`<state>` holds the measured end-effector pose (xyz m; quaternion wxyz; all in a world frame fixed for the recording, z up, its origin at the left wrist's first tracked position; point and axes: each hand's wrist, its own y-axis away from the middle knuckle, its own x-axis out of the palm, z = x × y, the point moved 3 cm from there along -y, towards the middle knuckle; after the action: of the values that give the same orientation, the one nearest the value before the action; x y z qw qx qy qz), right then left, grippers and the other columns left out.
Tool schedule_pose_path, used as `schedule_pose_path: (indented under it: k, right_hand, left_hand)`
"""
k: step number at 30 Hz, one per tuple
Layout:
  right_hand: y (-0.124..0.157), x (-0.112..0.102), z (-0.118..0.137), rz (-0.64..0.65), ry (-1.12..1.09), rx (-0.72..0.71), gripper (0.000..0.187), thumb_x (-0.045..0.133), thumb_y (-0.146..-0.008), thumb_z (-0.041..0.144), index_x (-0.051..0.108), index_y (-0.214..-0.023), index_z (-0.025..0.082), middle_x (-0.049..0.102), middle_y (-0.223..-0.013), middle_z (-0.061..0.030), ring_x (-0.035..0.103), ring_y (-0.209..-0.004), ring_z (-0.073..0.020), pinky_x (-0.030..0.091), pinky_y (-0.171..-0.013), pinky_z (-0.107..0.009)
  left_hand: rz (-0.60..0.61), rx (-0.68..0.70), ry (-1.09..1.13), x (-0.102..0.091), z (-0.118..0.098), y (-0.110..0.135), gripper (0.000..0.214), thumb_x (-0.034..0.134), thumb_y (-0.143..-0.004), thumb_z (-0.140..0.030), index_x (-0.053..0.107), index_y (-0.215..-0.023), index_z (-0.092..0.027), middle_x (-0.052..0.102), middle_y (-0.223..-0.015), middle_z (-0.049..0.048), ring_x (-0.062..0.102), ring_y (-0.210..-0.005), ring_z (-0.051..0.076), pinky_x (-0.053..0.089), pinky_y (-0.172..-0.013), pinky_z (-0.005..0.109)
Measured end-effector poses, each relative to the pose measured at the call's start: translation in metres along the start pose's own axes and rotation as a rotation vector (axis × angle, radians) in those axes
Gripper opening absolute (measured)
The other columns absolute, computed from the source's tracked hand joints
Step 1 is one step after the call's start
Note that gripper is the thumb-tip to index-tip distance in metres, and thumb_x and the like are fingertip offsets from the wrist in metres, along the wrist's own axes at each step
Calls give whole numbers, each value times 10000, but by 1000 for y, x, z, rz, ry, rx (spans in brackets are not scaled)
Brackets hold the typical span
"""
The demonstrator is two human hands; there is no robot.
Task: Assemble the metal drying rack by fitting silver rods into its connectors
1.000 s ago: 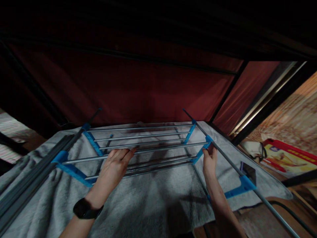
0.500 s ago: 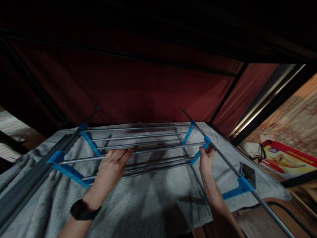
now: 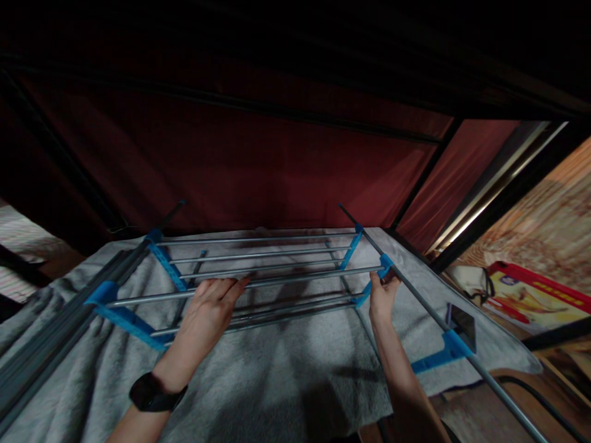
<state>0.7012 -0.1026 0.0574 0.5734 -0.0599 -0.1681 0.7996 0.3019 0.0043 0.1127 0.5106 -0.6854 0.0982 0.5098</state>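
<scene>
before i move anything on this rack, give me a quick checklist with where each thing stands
1. Left hand on the front bar: ok, fingers lie over it.
2. Right hand at the blue clip by that bar's right end: ok, thumb and fingers are there.
3. Bar fully seated at both ends: cannot tell; it reaches the clip and the left bracket, but the joints are unclear.
4. Dark phone-like slab well away from the right pole: not ok, it lies close by.
5. Cloth lying flat: not ok, it bunches into folds at left.
</scene>
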Motion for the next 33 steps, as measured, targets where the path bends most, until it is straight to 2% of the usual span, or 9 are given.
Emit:
schedule_pose_path:
  k: [10,20,33]
  right_hand:
    - [-1,9,3,-69,-32,-9,601,651,-714,433,450,-1225,190,548,-1264,-114,539,-1152,-242,362,-1130,-445]
    - [-1,9,0,-58,-28,-44,659,648,-712,406,429,-1296,191,521,-1356,-121,510,-1235,-240,318,-1169,-458]
    - [-3,8,-5,-79,-42,-19,682,666,-671,426,424,-1254,170,545,-1306,-139,544,-1199,-258,348,-1150,-476]
  left_hand:
    - [6,13,-54,-1,1,-1,434,419,-942,-110,596,-1328,-199,688,-990,85,621,-884,234,447,-820,367]
    - [-9,32,-28,0,3,1,423,431,-951,-107,606,-1325,-196,685,-970,79,619,-858,224,440,-790,358]
    - [-16,47,-27,-1,2,-2,432,444,-943,-82,601,-1332,-188,685,-963,78,623,-849,222,430,-779,355]
